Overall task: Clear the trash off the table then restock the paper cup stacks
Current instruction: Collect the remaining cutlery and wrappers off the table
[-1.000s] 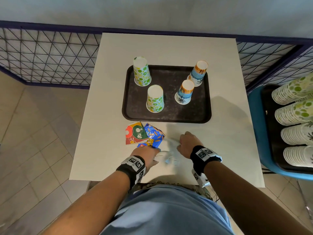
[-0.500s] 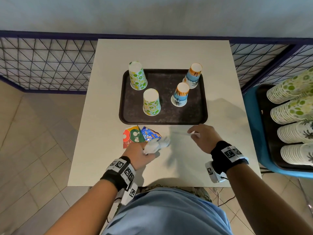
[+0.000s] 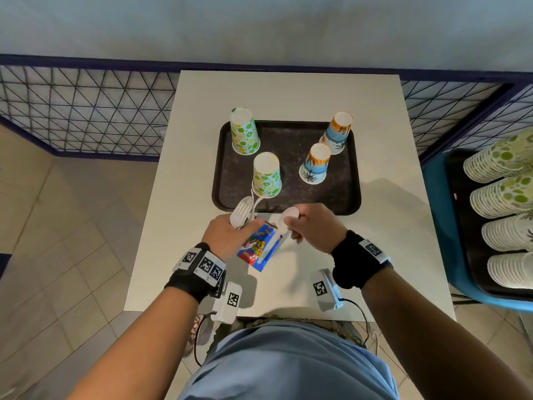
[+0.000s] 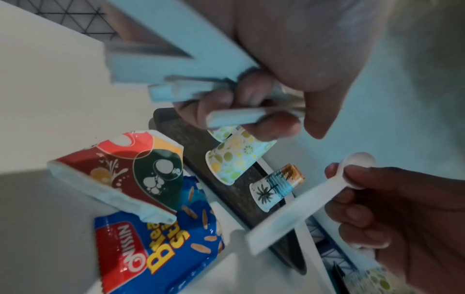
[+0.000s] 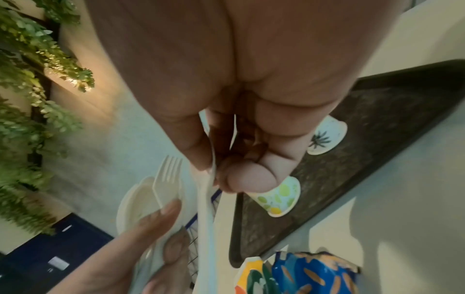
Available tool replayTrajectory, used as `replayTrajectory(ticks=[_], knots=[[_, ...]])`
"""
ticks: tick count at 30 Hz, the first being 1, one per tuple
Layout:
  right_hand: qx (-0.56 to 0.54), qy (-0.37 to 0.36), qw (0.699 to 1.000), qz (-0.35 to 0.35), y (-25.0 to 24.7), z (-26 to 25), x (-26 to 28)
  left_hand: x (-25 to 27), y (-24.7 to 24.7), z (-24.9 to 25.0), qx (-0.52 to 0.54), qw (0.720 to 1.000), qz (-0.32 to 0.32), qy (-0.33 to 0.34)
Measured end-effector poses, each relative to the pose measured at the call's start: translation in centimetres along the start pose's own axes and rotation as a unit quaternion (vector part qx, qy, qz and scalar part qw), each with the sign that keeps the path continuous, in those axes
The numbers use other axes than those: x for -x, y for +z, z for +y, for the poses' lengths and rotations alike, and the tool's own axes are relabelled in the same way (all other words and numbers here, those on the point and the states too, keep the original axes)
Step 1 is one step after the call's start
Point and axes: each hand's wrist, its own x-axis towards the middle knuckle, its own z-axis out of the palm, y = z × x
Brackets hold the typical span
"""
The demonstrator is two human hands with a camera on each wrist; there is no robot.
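Note:
My left hand [image 3: 230, 235] grips a bunch of white plastic cutlery [image 3: 241, 212], fork tines up, above the table's near half. A blue snack wrapper [image 3: 259, 247] and a red-green wrapper [image 4: 120, 173] hang just under that hand, off the table; the fingers holding them are hidden. My right hand [image 3: 307, 226] pinches a white plastic spoon [image 3: 290, 213] by its handle, close beside the left hand. Two green-patterned cups [image 3: 266, 174] and two blue-orange cups [image 3: 315, 163] stand upside down on the dark tray [image 3: 288, 140].
The tray sits on a white table [image 3: 389, 226] against a wire fence [image 3: 86, 111]. To the right, a blue-rimmed tray [image 3: 435, 220] holds several stacks of paper cups [image 3: 501, 197] lying on their sides. Tiled floor lies to the left.
Both hands have risen off the table. The left hand lifted the wrappers along with its cutlery. The right hand picked up a spoon and carried it left toward the left hand.

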Motion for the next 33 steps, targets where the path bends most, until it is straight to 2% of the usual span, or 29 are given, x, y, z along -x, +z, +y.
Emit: replayTrajectory(ticks=[2, 4, 8, 10, 13, 16, 18, 20, 22, 24, 27, 33], knots=[[0.020, -0.041, 0.999, -0.015, 0.5, -1.4, -0.5, -0.1, -0.4, 0.1, 0.003, 1.000, -0.014, 0.011], [-0.009, -0.085, 0.996, -0.034, 0.9, -2.3, -1.0, 0.0, -0.7, 0.1, 0.008, 1.000, -0.023, 0.016], [-0.073, -0.057, 0.994, -0.055, 2.4, -3.8, -2.4, 0.2, -1.3, -0.2, 0.099, 0.993, -0.060, 0.021], [-0.040, -0.055, 0.997, -0.026, 3.1, -4.8, -3.0, 0.5, -1.7, -0.4, 0.153, 0.984, -0.086, 0.024], [0.022, -0.090, 0.996, -0.002, 4.1, -6.0, -3.7, 0.6, -2.2, -1.4, 0.117, 0.988, -0.085, 0.052], [0.013, -0.103, 0.995, -0.008, 5.5, -6.3, -4.5, 0.5, -2.8, -3.0, 0.064, 0.995, -0.039, 0.064], [0.006, -0.097, 0.995, 0.005, 6.3, -5.7, -5.2, 0.3, -3.3, -4.1, 0.059, 0.998, 0.005, 0.032], [0.017, -0.055, 0.998, 0.010, 6.8, -4.6, -5.6, 0.3, -3.8, -4.9, 0.059, 0.997, 0.040, -0.010], [0.103, 0.001, 0.995, -0.006, 7.4, -2.8, -5.8, 0.4, -4.2, -5.5, 0.051, 0.995, 0.053, -0.062], [0.229, 0.048, 0.972, -0.027, 8.2, -0.9, -5.6, 0.4, -4.4, -6.2, 0.034, 0.991, 0.061, -0.118], [0.264, 0.093, 0.960, -0.016, 9.5, 1.7, -5.1, 0.0, -4.1, -7.2, -0.001, 0.983, 0.067, -0.173], [0.284, 0.074, 0.956, 0.021, 11.4, 3.7, -4.9, -1.6, -2.3, -8.0, -0.057, 0.976, 0.057, -0.203]])
